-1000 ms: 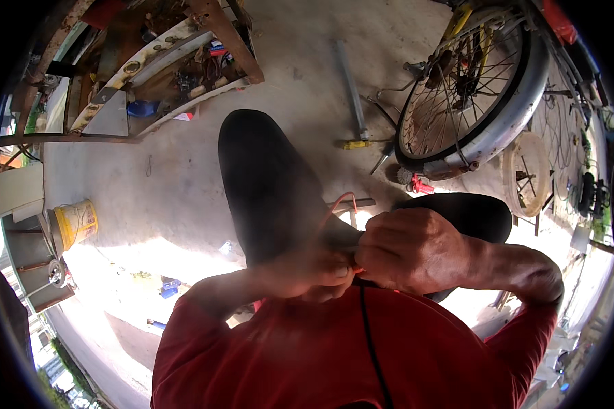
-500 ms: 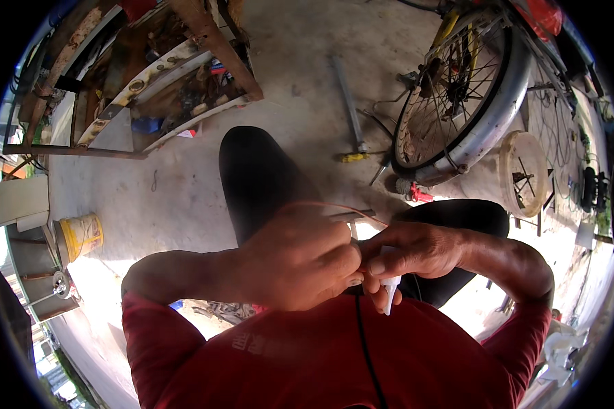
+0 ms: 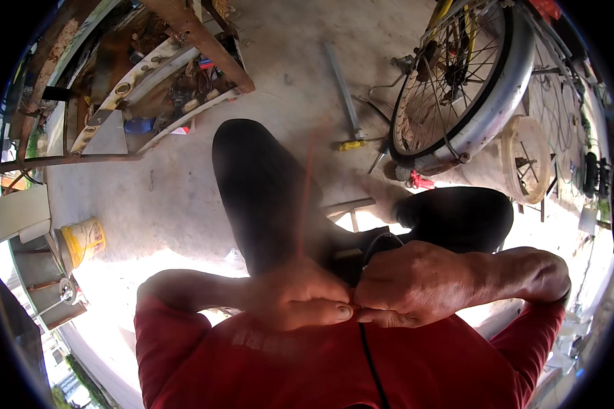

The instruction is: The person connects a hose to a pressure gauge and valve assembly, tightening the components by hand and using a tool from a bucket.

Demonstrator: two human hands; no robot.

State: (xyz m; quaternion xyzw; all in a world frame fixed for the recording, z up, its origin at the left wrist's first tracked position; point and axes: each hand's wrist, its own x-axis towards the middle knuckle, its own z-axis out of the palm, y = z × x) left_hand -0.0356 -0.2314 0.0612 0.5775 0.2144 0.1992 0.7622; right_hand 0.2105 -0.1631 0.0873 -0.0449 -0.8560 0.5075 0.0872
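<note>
My left hand (image 3: 303, 296) is closed in a pinch, its thumb laid along the bent fingers. A thin red wire (image 3: 305, 204), blurred by motion, rises from it over my leg. Against it, fingertip to fingertip, my right hand (image 3: 416, 286) is closed with the knuckles up. A black cable (image 3: 383, 238) loops out above the right hand. What the pinched fingers of the right hand hold is hidden. Both hands are close in front of my red shirt (image 3: 286, 368), where a black cord (image 3: 370, 354) hangs.
A bicycle wheel (image 3: 501, 102) with a silver mudguard stands at the right, beside a whitish bucket (image 3: 512, 160). A long metal bar (image 3: 342, 88) and a yellow-handled tool (image 3: 351, 145) lie on the floor. A rusty frame (image 3: 198, 41) holding clutter is at the far left; a yellow bucket (image 3: 83, 242) stands nearer.
The white nozzle-tipped tube has gone out of sight at my right hand. That hand has turned knuckles up. The red wire, arched between the hands before, now points upward from the left.
</note>
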